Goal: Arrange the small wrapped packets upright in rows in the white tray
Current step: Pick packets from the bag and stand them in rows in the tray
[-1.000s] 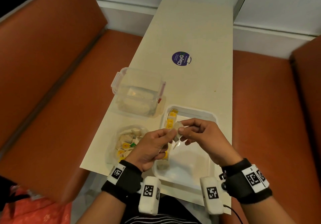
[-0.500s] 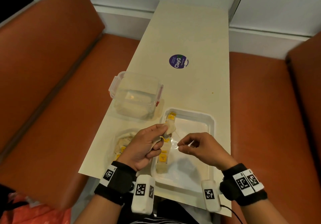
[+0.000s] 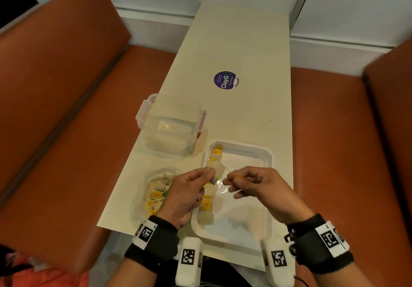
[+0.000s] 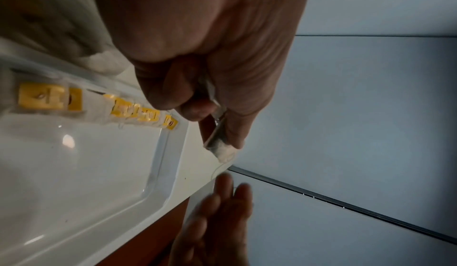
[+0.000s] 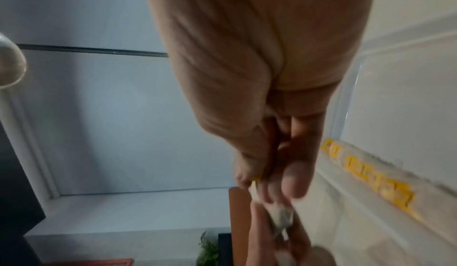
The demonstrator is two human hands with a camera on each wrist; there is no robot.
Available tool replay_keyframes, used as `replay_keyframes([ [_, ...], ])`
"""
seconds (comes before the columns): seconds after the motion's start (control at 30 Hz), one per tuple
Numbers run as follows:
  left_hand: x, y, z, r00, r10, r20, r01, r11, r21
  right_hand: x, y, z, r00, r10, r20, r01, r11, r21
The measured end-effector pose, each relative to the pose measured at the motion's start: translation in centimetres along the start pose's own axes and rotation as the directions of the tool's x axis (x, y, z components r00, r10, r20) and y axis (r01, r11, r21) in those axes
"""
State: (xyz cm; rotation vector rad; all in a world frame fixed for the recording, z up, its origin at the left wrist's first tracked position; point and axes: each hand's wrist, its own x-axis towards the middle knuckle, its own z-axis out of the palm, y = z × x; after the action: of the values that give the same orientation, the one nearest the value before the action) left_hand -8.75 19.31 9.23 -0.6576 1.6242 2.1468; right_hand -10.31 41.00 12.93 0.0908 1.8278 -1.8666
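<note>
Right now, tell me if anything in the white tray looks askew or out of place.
Mostly tidy. In the white tray one row of packets runs along its left wall. The nearest packet shows no yellow tag, unlike the others. The left hand holds another packet above the row, its string pinched by the right hand.

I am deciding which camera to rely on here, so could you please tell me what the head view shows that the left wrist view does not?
Only the head view shows the clear lidded container, the bag of loose packets, the purple sticker and the right hand pinching a yellow tag.

Only the left wrist view shows the dark printed underside of the held packet.

Both show the left hand pinching that packet, the white tray and its row of packets.
</note>
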Motion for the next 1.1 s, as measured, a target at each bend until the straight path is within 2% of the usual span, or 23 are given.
replay_keyframes([
  [0.1,-0.2,-0.4,0.7,1.000,-0.003,0.025,0.005,0.998,-0.063,0.7,0.0,1.5,0.994,-0.014,-0.107,0.016,1.000,0.013],
  [0.27,-0.2,-1.0,1.4,0.999,-0.008,0.034,0.013,0.989,-0.145,1.3,0.2,2.6,0.984,0.022,-0.174,-0.001,0.993,0.117],
  [0.47,-0.7,-1.1,1.8,0.994,0.006,0.105,0.007,0.992,-0.124,1.7,0.8,2.7,0.955,0.121,-0.270,-0.049,0.964,0.261],
  [0.7,-0.4,-1.3,2.0,0.999,0.008,0.046,-0.001,0.989,-0.148,1.7,0.6,1.8,0.960,0.098,-0.262,-0.045,0.979,0.200],
  [0.87,-0.2,-1.1,2.4,0.998,0.014,0.057,-0.006,0.990,-0.139,2.1,0.3,1.2,0.953,0.036,-0.301,0.009,0.989,0.147],
  [1.1,-0.1,-0.9,3.3,0.997,0.021,0.072,-0.009,0.987,-0.160,2.8,0.6,1.5,0.947,0.098,-0.305,-0.033,0.977,0.211],
])
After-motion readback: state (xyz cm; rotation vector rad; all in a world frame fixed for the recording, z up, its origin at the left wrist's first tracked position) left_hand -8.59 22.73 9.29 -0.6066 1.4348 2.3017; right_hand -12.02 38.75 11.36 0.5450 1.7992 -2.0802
